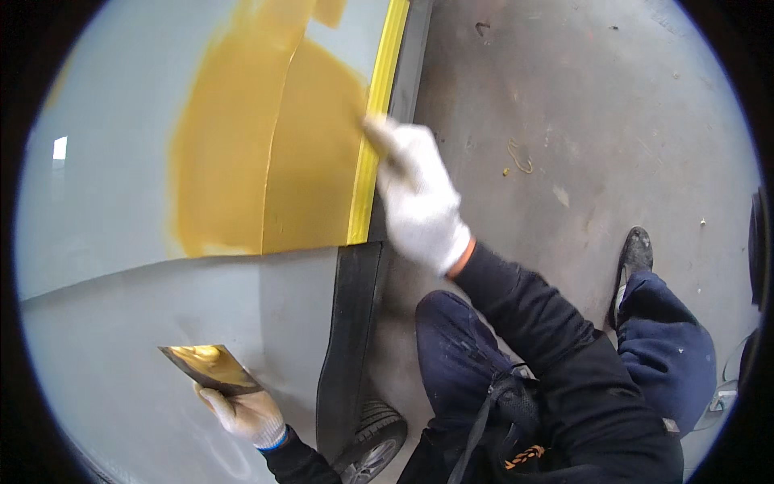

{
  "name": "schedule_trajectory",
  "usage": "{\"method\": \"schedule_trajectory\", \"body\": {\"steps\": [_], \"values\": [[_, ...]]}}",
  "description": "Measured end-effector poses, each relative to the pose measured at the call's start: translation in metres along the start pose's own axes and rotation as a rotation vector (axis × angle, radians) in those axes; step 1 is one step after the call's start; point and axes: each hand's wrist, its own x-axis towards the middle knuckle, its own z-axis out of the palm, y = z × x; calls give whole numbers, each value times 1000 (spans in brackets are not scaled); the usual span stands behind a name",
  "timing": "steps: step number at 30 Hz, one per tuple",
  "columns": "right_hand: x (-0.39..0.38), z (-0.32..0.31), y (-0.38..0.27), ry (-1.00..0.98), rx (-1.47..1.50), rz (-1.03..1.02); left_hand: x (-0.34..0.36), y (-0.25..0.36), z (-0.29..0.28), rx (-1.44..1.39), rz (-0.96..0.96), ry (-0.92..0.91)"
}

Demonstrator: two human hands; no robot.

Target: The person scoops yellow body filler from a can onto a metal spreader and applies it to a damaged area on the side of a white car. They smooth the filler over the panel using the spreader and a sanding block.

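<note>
My left hand (240,413), in a white work glove, grips a flat plate (193,373) with a lump of yellow putty (208,353) on it. The plate hangs tilted in front of the car's lower pale grey panel. My gloved right hand (426,202) is closed round a putty knife (380,143), smeared by motion. Its blade, hard to make out, is at the right edge of the yellow-brown putty coat (230,153) on the upper panel. A seam runs through this coat. Ridged yellow tape (369,173) borders it, close to my right hand.
Black trim (347,323) runs along the car's lower edge, with a wheel (375,440) beneath. On the grey concrete floor (580,105) lie bits of debris and a string-like scrap (520,157). My legs (665,347) are bent at the right of the car.
</note>
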Motion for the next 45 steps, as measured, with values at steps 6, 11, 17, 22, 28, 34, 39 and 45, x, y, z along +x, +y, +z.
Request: {"method": "schedule_trajectory", "body": {"steps": [6,11,17,22,28,34,39,45], "values": [[94,-9,40,-55,-5,40,-6,2,13,65,36,-52],[108,2,38,-121,-120,-87,-6,3,7,85,44,1],[110,13,50,-57,-179,-152,-7,3,11,94,48,69],[107,18,44,-117,-228,-37,-7,2,16,96,68,126],[97,25,34,-173,-256,47,-4,2,1,83,67,43],[53,37,18,-72,-130,-18,1,5,-12,-64,-35,-239],[-8,50,-18,-89,-89,-22,-3,3,-5,-10,29,-103],[-59,48,-61,-302,226,200,-4,1,11,51,83,-65]]}}
